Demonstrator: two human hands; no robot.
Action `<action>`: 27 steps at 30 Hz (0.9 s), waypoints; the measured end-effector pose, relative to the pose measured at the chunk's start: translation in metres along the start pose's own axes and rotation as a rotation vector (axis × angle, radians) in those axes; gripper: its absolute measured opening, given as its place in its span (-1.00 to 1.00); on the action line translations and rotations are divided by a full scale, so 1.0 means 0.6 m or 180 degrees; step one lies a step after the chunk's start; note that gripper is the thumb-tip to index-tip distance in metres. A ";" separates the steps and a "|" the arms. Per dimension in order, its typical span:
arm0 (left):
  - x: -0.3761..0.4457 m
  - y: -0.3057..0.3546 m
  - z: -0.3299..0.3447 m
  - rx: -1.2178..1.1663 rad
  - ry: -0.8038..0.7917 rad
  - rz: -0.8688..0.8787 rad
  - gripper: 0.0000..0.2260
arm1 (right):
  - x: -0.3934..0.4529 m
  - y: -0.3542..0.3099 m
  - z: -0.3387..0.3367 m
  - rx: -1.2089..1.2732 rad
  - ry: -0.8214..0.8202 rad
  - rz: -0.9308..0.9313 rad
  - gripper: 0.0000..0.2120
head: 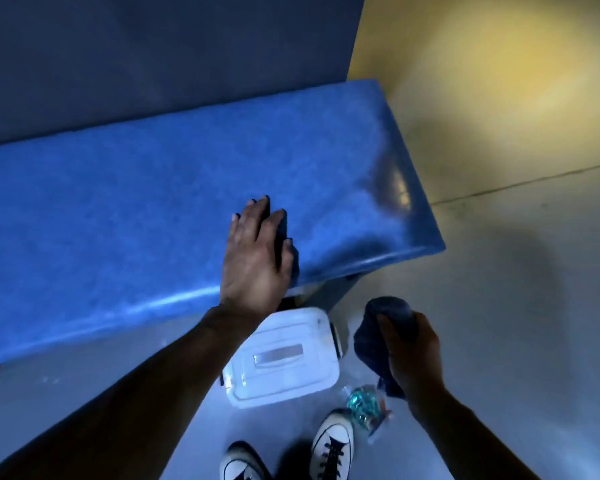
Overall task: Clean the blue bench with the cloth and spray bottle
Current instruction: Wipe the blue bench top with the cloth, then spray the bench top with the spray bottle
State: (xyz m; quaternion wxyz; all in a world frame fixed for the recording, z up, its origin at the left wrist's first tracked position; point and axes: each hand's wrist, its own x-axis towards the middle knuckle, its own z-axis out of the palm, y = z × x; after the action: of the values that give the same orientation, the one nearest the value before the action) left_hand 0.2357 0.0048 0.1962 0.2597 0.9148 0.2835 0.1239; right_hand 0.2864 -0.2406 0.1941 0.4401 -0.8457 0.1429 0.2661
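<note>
On the near edge of the blue bench (136, 188) the left hand (255, 254) lies flat, fingers straight and spread on the seat, the wrist over the rounded front lip. It looks like a bracing hand, taking weight while the person leans over, or perhaps feeling the surface; which of the two cannot be settled. The right hand (414, 355) hangs lower and off the bench, out over the floor (516, 289), its fingers curled round a bunched dark cloth (378, 334) whose loose end trails down below the fist. Held like that, the cloth seems ready for wiping but is not yet on the seat.

Just beside the right hand, lower down on the floor, lies a clear spray bottle (364, 407) with something teal showing inside it; it is blurred and neither hand touches it. It is within easy reach, so my guess is that spraying is either the next step or already done; no wet patch can be made out for certain.

A white lidded plastic box (284, 358) sits on the floor against the front of the bench, between the two arms, and two white laced shoes (331, 445) stand below it.

The seat is a mottled, slightly glossy blue with a bright glare patch near its right end. Behind it rises a dark grey wall (153, 57), to the right a yellow wall (499, 81), and the floor is pale and smooth with one thin seam line.
</note>
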 end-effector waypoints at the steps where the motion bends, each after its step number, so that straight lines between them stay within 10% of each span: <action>1: -0.028 -0.004 -0.008 -0.0105 -0.0029 0.0148 -0.65 | -0.016 0.019 0.019 0.0022 -0.0092 0.0071 -0.81; 6: -0.238 -0.048 -0.003 -0.0275 -0.0701 0.0863 -0.75 | -0.073 0.091 0.134 0.0430 -0.0577 0.0612 -0.82; 11: -0.315 -0.100 0.074 -0.2188 -0.1792 -0.1761 -0.74 | -0.085 0.133 0.231 0.1349 -0.1102 0.1595 -0.60; 13: -0.308 -0.136 0.118 -0.2569 -0.1494 -0.2658 -0.73 | -0.066 0.149 0.258 0.1369 -0.1248 0.1667 -0.66; 19: -0.299 -0.224 0.220 -0.1591 -0.0502 -0.2417 -0.81 | 0.018 0.222 0.289 -0.0243 -0.1615 0.0374 -0.67; 27: -0.378 -0.236 0.192 -0.0577 -0.0423 -0.2237 -0.86 | -0.006 0.394 0.010 -0.1178 -0.0171 0.0320 -0.85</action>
State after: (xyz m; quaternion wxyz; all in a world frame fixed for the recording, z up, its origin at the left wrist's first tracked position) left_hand 0.0311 -0.0739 0.0049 0.3842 0.7409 0.5508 -0.0080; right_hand 0.1692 -0.3706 0.0352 0.2669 -0.8965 0.1218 0.3320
